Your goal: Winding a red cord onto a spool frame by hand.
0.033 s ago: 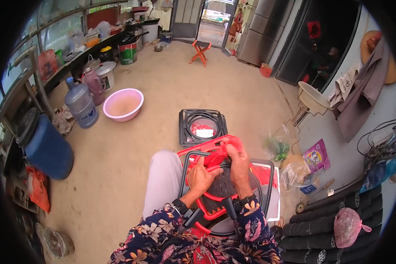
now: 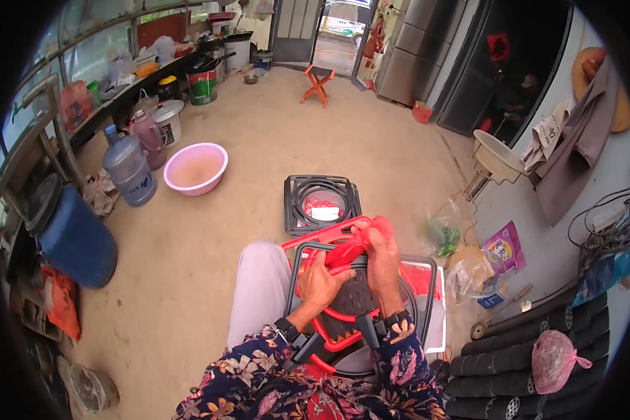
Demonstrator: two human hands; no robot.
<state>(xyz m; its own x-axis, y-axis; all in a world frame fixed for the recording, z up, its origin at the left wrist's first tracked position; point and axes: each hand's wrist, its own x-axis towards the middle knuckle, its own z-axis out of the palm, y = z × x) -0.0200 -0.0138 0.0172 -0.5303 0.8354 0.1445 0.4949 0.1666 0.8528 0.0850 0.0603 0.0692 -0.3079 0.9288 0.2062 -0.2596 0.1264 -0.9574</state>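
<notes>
Gripping a red frame point(image 2: 332, 241) flat, both hands atop, long axis left-right.

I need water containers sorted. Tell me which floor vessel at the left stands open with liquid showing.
The round pink plastic basin: it is uncovered with murky water inside, whereas the clear capped water jug and the big blue drum are closed.

Both hands — left hand point(image 2: 320, 285), right hand point(image 2: 383, 260) — grip a red frame point(image 2: 325, 245).

The right hand point(image 2: 383, 260) and left hand point(image 2: 320, 285) cover the middle of the red frame point(image 2: 329, 238), hiding their fingertips.
</notes>
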